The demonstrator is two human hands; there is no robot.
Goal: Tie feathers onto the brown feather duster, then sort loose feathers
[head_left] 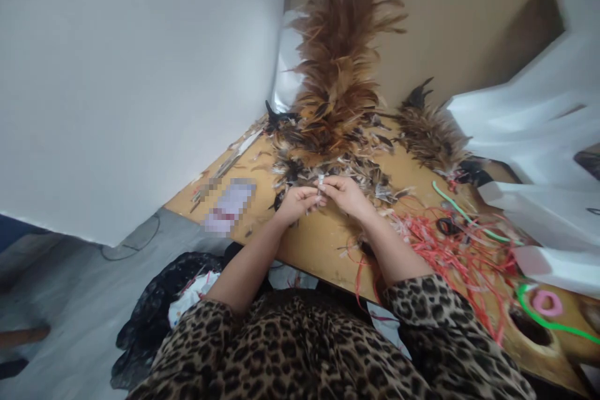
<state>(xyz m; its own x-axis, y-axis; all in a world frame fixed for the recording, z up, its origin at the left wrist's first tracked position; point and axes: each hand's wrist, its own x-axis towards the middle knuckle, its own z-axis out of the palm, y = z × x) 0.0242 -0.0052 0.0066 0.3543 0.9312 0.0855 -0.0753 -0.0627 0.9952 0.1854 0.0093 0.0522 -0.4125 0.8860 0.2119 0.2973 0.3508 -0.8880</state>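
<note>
Brown feathers point(320, 182) pinched between both hands — left hand point(297, 202), right hand point(347, 195) — fingers clenched on them

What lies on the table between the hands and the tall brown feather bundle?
In the head view, loose feathers lie scattered between the hands, left and right, and the feather bundle. The table shows bare only nearer the person.
</note>
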